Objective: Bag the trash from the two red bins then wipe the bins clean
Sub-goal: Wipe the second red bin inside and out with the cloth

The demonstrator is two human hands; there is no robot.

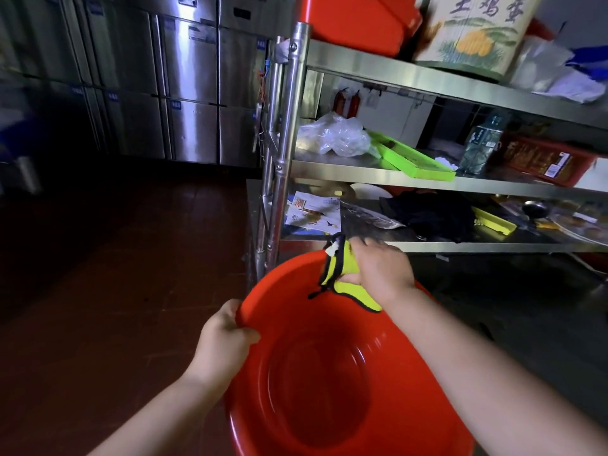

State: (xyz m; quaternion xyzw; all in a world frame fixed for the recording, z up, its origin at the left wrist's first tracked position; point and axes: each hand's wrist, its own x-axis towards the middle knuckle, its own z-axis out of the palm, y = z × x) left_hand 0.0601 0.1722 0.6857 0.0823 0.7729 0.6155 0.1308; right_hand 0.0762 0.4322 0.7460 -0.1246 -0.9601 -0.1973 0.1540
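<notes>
A round red bin [316,373] fills the lower middle of the head view, tilted toward me, its inside empty of trash. My left hand [225,337] grips the bin's left rim, thumb inside. At the far rim, my right hand [378,268] holds a yellow cloth [345,274] with black edging, bunched against the bin's upper inner wall. Another red bin [358,21] stands on the top shelf of the steel rack.
A steel shelf rack [286,143] stands right behind the bin, holding a clear plastic bag [335,136], green trays [411,156], a bottle, papers and dark cloth. Steel fridge doors [190,90] line the back left. Dark red floor lies to the left.
</notes>
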